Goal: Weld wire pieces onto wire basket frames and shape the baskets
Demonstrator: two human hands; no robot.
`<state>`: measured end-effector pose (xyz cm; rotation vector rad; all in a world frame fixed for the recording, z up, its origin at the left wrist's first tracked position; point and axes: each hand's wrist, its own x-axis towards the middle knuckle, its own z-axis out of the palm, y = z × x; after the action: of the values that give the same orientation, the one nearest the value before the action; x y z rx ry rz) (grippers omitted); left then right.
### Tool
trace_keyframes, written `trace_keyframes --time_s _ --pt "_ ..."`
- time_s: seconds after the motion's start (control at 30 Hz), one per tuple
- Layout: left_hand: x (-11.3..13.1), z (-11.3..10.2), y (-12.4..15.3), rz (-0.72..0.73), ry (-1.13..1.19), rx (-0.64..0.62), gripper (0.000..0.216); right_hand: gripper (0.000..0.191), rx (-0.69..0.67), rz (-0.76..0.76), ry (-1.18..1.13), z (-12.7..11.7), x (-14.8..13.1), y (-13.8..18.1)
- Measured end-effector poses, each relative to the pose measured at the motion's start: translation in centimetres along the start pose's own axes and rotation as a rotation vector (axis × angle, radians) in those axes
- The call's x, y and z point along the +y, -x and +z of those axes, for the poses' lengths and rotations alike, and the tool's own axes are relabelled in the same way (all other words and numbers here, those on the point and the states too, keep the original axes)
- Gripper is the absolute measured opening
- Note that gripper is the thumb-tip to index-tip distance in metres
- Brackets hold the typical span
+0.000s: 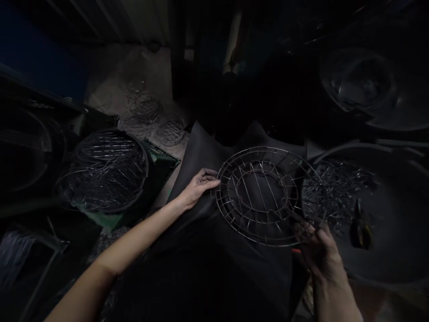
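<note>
A round wire basket (263, 185) made of thin metal rings joined by short cross wires is held tilted above a dark apron or cloth over my lap. My left hand (203, 185) pinches its outer ring at the left, thumb and fingers closed on the wire. At the lower right, my right hand (317, 243) curls round the rim, its fingers darkened and partly lost in shadow. A small red-orange piece (296, 251) shows just below those fingers; what it belongs to is unclear.
To the right, a wide dark basin (395, 232) holds many short metal pieces (338, 192) and yellow-and-black pliers (360, 228). On the left, a round tub (145, 167) is full of wire parts over a green crate (103, 219). Wire rings (170, 130) lie on the floor behind.
</note>
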<state>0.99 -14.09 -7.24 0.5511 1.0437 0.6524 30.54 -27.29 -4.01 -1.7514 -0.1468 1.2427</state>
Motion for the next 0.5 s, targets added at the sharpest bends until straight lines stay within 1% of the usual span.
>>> trace_keyframes --time_s 0.1,0.17,0.33,0.5 --pt "-0.14 0.46 -0.22 0.041 0.025 0.016 0.044 0.021 -0.012 -0.022 0.027 0.13 -0.02 0.07" --pt "-0.14 0.65 -0.38 0.019 0.065 0.002 0.053 0.021 -0.013 -0.024 0.031 0.26 -0.11 0.15" --pt "-0.08 0.5 -0.8 -0.139 0.153 -0.105 0.068 0.024 -0.002 0.016 -0.042 0.4 -0.06 0.0" --pt "-0.22 0.14 -0.5 -0.172 0.227 -0.224 0.081 0.033 -0.024 0.011 -0.026 0.38 0.27 -0.36"
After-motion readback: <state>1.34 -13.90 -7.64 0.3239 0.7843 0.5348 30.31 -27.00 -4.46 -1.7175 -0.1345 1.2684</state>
